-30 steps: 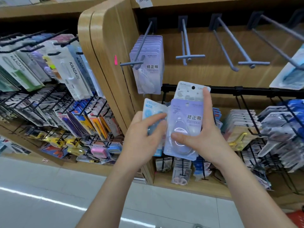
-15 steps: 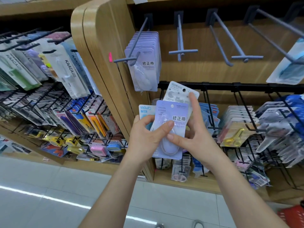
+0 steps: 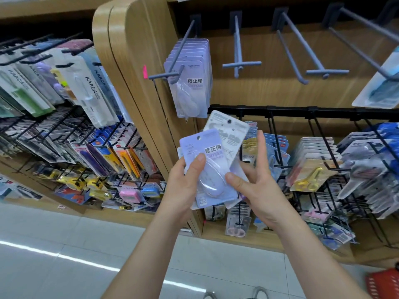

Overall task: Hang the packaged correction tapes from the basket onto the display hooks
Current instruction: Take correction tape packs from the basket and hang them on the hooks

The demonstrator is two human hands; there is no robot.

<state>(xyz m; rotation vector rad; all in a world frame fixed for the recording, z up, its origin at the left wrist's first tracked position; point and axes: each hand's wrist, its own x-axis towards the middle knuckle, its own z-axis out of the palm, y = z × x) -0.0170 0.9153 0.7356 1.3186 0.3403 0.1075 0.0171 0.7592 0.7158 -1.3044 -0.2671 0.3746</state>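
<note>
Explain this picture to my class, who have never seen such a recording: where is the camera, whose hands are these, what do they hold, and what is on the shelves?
There is no machine here. The camera sits on a person's head and looks forward and down, so you see that person's own two arms in a stationery shop. The left hand and the right hand together hold packaged correction tapes. A lilac pack is in front, with both thumbs on its face, and a white pack is behind it. Above them, a stack of hanging lilac packs fills one grey hook. The bare hook beside it holds nothing. A red basket shows at the bottom right corner.
</note>
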